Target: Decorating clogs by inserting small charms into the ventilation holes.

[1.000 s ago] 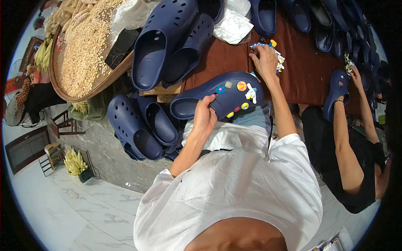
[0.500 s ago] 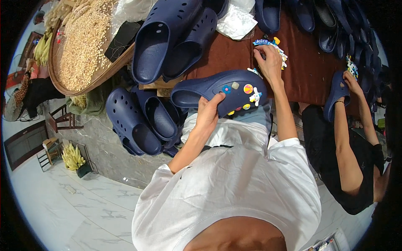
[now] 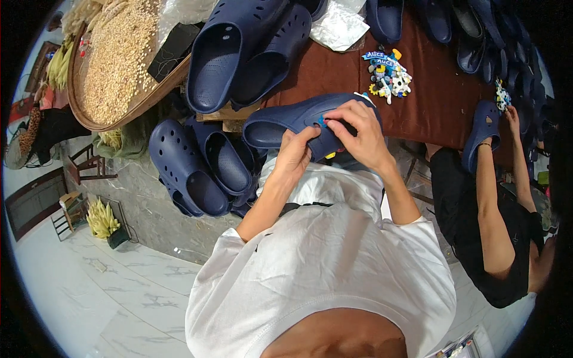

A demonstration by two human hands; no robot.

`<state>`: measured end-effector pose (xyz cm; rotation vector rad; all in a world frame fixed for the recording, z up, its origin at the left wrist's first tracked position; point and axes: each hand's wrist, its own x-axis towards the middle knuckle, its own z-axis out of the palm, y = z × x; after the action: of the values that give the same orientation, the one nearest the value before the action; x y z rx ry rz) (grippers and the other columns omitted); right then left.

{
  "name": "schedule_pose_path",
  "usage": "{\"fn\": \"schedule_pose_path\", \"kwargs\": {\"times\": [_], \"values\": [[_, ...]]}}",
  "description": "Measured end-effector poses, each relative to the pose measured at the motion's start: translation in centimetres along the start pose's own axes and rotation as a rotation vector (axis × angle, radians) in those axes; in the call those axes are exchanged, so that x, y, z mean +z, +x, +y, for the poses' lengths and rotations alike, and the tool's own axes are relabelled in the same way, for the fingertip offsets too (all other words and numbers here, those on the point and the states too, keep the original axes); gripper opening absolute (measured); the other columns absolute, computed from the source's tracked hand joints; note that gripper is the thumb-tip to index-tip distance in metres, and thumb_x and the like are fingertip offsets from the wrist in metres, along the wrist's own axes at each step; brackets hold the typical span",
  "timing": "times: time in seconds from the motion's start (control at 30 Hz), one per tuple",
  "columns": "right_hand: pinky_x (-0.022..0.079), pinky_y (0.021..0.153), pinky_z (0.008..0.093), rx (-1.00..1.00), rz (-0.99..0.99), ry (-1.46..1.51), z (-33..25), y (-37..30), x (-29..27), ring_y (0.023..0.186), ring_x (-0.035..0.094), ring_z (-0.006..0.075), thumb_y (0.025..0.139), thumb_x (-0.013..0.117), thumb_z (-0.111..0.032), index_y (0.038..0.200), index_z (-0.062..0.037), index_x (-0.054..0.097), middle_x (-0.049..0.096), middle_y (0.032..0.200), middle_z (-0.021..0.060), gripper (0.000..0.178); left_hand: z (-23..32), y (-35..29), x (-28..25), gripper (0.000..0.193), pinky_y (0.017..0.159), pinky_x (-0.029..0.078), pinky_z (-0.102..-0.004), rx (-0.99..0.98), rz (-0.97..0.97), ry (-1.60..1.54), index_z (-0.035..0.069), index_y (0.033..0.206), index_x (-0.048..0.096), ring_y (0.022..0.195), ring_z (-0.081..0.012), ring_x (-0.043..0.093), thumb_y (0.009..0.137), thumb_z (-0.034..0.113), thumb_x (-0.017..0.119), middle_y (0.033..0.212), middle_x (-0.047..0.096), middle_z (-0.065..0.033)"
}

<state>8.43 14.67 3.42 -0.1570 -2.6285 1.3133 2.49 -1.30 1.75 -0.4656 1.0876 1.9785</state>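
Observation:
A navy foam clog (image 3: pixel 268 126) lies sideways in front of me at the table's near edge. My left hand (image 3: pixel 293 152) is closed on its near side, thumb on the upper. Over the toe, my right hand (image 3: pixel 361 134) is closed in a pinch, its fingertips beside a small blue charm (image 3: pixel 322 121) on the upper. Whatever those fingers hold is hidden, and the hand covers most of the clog's other charms. A yellow charm (image 3: pixel 330 156) peeks out below. Beyond the clog, a pile of colourful shoe charms (image 3: pixel 389 76) sits on the brown cloth (image 3: pixel 441 101).
Navy clogs (image 3: pixel 218 65) stand at the back left, with more clogs (image 3: pixel 191 170) lower down. A round tray of kernels (image 3: pixel 113 122) is at far left. A plastic bag (image 3: pixel 339 27) lies behind. At right, a co-worker's hands (image 3: pixel 512 119) are near another clog (image 3: pixel 484 122) and charms.
My right hand has come back from the charm pile to the clog's toe, now covering several charms there. The left hand keeps its grip. The co-worker's right hand has shifted slightly.

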Motion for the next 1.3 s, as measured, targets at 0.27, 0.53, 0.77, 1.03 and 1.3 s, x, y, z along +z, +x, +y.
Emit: {"fn": "schedule_pose_path", "kwargs": {"times": [0.27,0.53,0.77,1.03,1.3], "values": [[0.037,0.077,0.0362,-0.092,-0.003,-0.146,-0.5,-0.1,1.3,0.088,0.055,0.0216,0.085,0.07,-0.02,0.097,-0.0105,0.074,0.059,0.089,0.0039,0.015,-0.4,0.2,-2.0,0.013,0.082,0.057,-0.0337,-0.034,-0.049,-0.238,-0.007,0.097,0.059,0.09,-0.02,0.067,0.088,0.001,0.055,0.1,0.064,-0.0123],[0.038,0.077,0.0367,-0.08,0.047,-0.147,-0.5,-0.2,1.7,0.088,0.055,0.0222,0.085,0.07,-0.019,0.098,-0.0116,0.073,0.059,0.088,0.0034,0.016,-0.5,0.1,-1.8,0.014,0.075,0.056,-0.0275,0.002,-0.07,-0.108,-0.003,0.097,0.062,0.083,-0.0143,0.068,0.093,0.01,0.061,0.095,0.068,-0.0085],[0.038,0.074,0.0368,-0.107,0.082,-0.186,-0.5,-0.5,2.1,0.086,0.056,0.0218,0.084,0.07,-0.018,0.095,-0.0116,0.075,0.059,0.087,0.0028,0.013,-0.9,0.6,-2.5,0.015,0.075,0.057,-0.0244,-0.031,-0.078,-0.015,0.001,0.102,0.064,0.085,-0.0114,0.068,0.092,0.012,0.067,0.096,0.069,-0.0049],[0.038,0.073,0.0368,-0.101,0.081,-0.182,-0.3,-0.3,2.2,0.085,0.056,0.0208,0.083,0.072,-0.017,0.094,-0.0117,0.076,0.059,0.086,0.0025,0.013,-1.5,1.3,-3.2,0.015,0.075,0.057,-0.0241,-0.02,-0.025,0.027,0.0,0.102,0.063,0.084,-0.0116,0.069,0.092,0.011,0.066,0.096,0.069,-0.0057],[0.042,0.081,0.0357,-0.028,0.085,-0.096,-0.3,-0.5,0.8,0.092,0.058,0.0242,0.082,0.071,-0.01,0.105,-0.0091,0.071,0.062,0.094,0.0055,0.023,-0.5,0.5,-1.0,0.023,0.076,0.056,-0.0267,0.045,-0.028,-0.026,-0.008,0.108,0.061,0.086,-0.016,0.069,0.09,0.005,0.066,0.1,0.068,-0.0124]]}}
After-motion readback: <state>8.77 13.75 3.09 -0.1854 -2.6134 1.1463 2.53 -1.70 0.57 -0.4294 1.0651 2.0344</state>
